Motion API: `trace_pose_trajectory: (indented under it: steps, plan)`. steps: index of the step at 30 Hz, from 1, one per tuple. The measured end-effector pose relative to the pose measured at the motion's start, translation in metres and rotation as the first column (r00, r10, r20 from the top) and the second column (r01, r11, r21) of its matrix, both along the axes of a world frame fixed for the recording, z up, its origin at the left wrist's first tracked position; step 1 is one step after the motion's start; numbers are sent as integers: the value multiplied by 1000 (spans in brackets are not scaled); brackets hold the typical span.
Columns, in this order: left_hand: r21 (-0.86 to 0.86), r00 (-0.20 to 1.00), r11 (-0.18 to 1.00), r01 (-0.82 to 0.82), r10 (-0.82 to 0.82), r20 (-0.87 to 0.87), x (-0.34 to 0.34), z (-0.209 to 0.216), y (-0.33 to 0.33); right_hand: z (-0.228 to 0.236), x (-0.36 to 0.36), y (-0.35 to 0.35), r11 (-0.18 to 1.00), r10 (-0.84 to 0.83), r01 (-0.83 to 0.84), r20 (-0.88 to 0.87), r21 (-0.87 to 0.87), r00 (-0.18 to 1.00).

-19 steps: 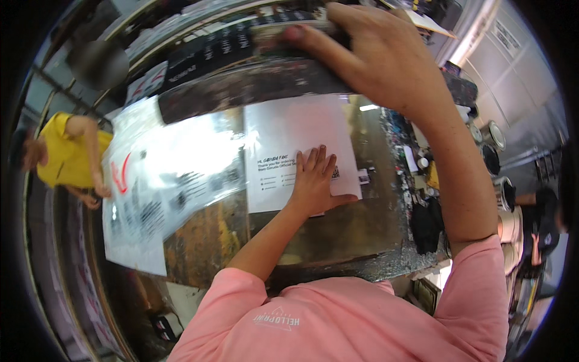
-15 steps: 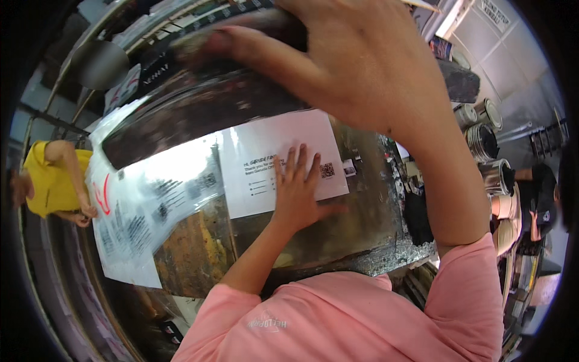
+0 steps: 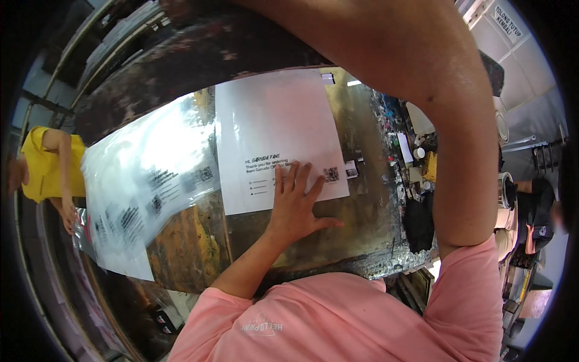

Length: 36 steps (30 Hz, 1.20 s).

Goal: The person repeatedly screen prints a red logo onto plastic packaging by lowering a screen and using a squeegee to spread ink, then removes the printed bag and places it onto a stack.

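Note:
My left hand (image 3: 295,196) lies on a white printed sheet (image 3: 274,120), fingers spread and thumb out to the right. The sheet is glossy, with black lettering and a square code near its lower edge. It rests on a stained brown work board (image 3: 374,199). My right arm (image 3: 464,157) arches up and across the top of the view, close to the camera. The right hand is cut off by the upper edge and its fingers cannot be made out. Beyond the sheet, a dark, ink-stained bar or frame edge (image 3: 199,60) stands near that hand, slanting across the far side.
Left of the sheet lie shiny, overlapping printed plastic sheets (image 3: 151,187). A person in a yellow shirt (image 3: 54,163) stands at the far left, hand at those sheets. A black cloth (image 3: 417,223) and small clutter line the right edge. Cans and another person in black (image 3: 534,217) are farther right.
My right hand has moved up and away, mostly out of view. The dark bar has shifted farther off, uncovering the sheet's upper part. My left hand stays in about the same place.

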<state>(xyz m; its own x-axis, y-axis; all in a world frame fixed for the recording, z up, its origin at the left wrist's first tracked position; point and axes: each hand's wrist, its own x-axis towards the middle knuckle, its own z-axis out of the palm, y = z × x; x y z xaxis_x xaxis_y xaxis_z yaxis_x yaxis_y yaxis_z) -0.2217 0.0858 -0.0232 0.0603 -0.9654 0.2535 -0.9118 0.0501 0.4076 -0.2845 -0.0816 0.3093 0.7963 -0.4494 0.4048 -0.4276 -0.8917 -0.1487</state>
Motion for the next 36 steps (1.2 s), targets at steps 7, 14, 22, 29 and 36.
trace_pose_trajectory:
  steps: [7,14,22,29,36]
  plan:
    - [-17,999,1000,10,-9,45,3,2,8,-4,7,10,999,-24,25,22,-38,999]
    - [-141,683,845,-515,305,-664,61,59,49,-47,-2,6,959,4,44,169,-280,986]
    - [-31,709,834,-551,449,-544,91,37,142,-217,-50,36,988,100,-54,-339,142,935]
    - [44,781,781,-623,625,-16,90,2,152,-270,-48,69,997,46,-23,-316,78,948]
    - [109,783,780,-616,621,-16,90,4,156,-299,36,-44,988,31,-47,-112,-149,993]
